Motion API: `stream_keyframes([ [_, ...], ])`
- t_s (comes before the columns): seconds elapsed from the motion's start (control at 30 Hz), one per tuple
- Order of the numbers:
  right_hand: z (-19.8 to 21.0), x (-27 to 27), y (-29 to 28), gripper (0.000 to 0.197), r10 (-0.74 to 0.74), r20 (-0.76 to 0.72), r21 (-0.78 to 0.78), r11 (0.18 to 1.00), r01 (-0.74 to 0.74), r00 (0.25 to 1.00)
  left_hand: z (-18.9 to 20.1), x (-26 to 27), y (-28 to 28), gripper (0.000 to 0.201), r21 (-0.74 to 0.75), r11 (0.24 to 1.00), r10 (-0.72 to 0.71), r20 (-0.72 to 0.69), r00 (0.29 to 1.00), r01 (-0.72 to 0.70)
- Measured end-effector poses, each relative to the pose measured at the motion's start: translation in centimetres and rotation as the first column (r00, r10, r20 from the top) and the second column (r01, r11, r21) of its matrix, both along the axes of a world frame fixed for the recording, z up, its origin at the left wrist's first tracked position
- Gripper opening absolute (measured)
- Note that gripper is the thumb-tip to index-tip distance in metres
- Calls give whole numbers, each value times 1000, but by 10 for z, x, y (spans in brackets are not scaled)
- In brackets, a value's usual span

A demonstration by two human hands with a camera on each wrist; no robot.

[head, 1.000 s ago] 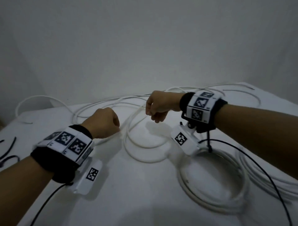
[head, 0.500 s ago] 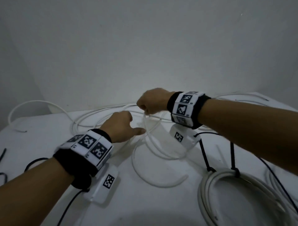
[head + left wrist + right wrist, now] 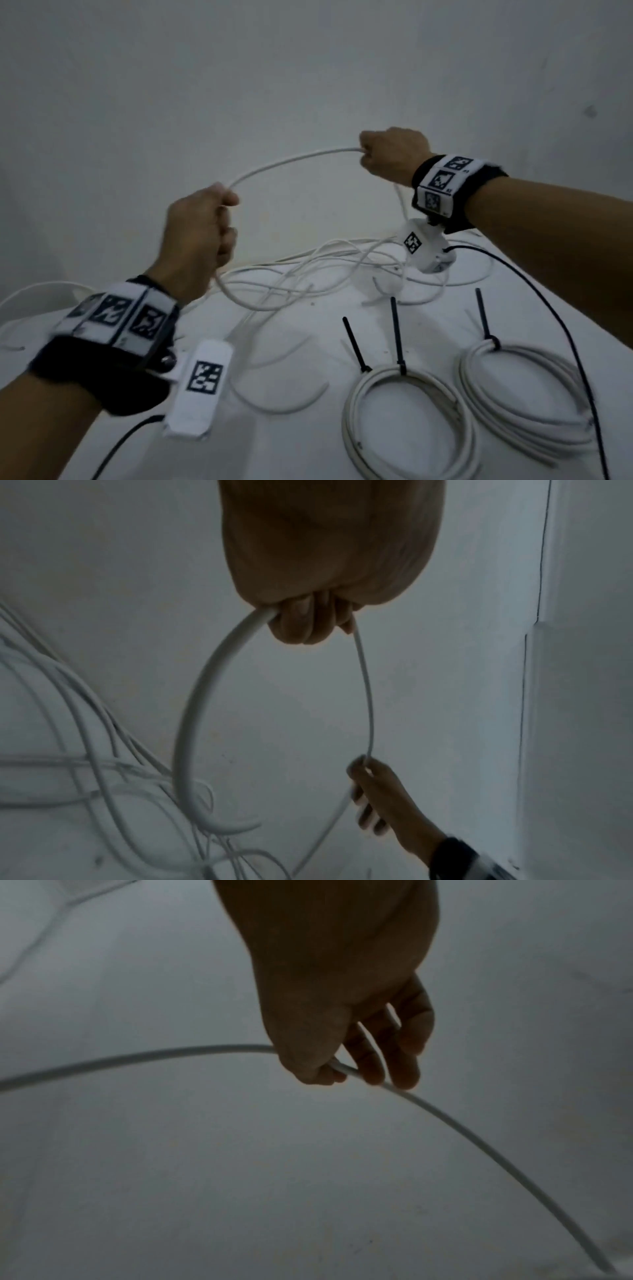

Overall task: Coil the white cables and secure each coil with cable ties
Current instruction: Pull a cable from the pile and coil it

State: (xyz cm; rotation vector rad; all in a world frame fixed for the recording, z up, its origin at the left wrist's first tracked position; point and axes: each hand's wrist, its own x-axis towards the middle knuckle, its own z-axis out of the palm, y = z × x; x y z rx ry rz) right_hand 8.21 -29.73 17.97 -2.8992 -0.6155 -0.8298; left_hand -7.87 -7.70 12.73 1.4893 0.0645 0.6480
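A loose white cable (image 3: 291, 161) arcs through the air between my two raised hands. My left hand (image 3: 205, 229) grips one part of it in a fist, and a loop (image 3: 192, 723) hangs down from that fist toward the table. My right hand (image 3: 387, 154) pinches the cable further along, up and to the right; the cable (image 3: 137, 1057) runs out past its fingers (image 3: 394, 1056). More loose white cable (image 3: 308, 274) lies tangled on the table below. Two finished coils (image 3: 404, 418) (image 3: 524, 387) lie at the front right, with black cable ties (image 3: 397, 335) sticking up.
The white table (image 3: 291, 445) meets a plain wall behind. A black cord (image 3: 561, 335) from my right wrist device crosses the right coil. Another black cord (image 3: 120, 448) trails from my left wrist. A short cable end (image 3: 284, 404) lies near the front middle.
Both hands have risen from the table, lifting the cable. The right hand moved up and right, stretching an arc between them. The view shifted, bringing both tied coils into sight.
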Motion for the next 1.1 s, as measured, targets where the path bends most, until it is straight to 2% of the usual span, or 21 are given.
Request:
stream_keyframes([
  [0.13, -17, 15, -61, 26, -184, -256, 177, 956, 234, 949, -2, -20, 30, 32, -116, 985, 133, 27, 991, -129],
  [0.2, -25, 17, -78, 33, -92, -461, 383, 877, 291, 882, -12, -23, 38, 32, -104, 983, 149, -8, 989, -149],
  [0.27, -29, 13, -79, 43, 132, -568, 609, 731, 307, 813, -26, -21, 37, 30, -26, 992, 124, -67, 990, -126],
  [0.37, -11, -6, -61, 40, 420, -491, 819, 521, 241, 763, -43, -18, 13, 26, 106, 994, 56, -151, 987, -40],
  [0.47, 21, -26, -50, 33, 615, -235, 962, 259, 88, 752, -45, -19, -19, 32, 79, 995, -37, -189, 981, 53],
  [0.5, 32, -32, -48, 32, 658, -164, 976, 216, 24, 735, -44, -19, -26, 34, 67, 996, -49, -198, 979, 64],
  [0.53, 40, -38, -47, 31, 670, -123, 969, 240, -56, 732, -43, -20, -32, 34, 66, 996, -50, -206, 977, 65],
  [0.6, 51, -49, -49, 28, 618, -81, 896, 389, -214, 782, -41, -22, -39, 32, 73, 994, -63, -228, 972, 82],
  [0.67, 59, -57, -52, 25, 569, -49, 838, 470, -276, 821, -38, -25, -41, 26, 77, 991, -90, -238, 967, 111],
  [0.73, 57, -68, -51, 27, 553, -167, 793, 568, -222, 816, -35, -28, -42, 21, 54, 987, -135, -246, 960, 153],
  [0.8, 45, -79, -51, 32, 519, -397, 734, 675, -78, 757, -33, -31, -43, 21, -37, 979, -204, -255, 945, 201],
  [0.83, 36, -83, -50, 34, 504, -490, 716, 698, -1, 711, -31, -33, -43, 23, -89, 973, -230, -259, 938, 213],
  [0.9, 18, -93, -53, 36, 523, -612, 726, 669, 160, 592, -29, -38, -44, 24, -148, 963, -258, -271, 927, 225],
  [1.0, -7, -109, -59, 38, 663, -637, 771, 530, 353, 394, -32, -48, -51, 22, -128, 967, -251, -314, 916, 222],
  [1.1, -32, -130, -60, 41, 762, -573, 793, 424, 437, 301, -44, -56, -58, 43, 103, 987, -84, -345, 935, 127],
])
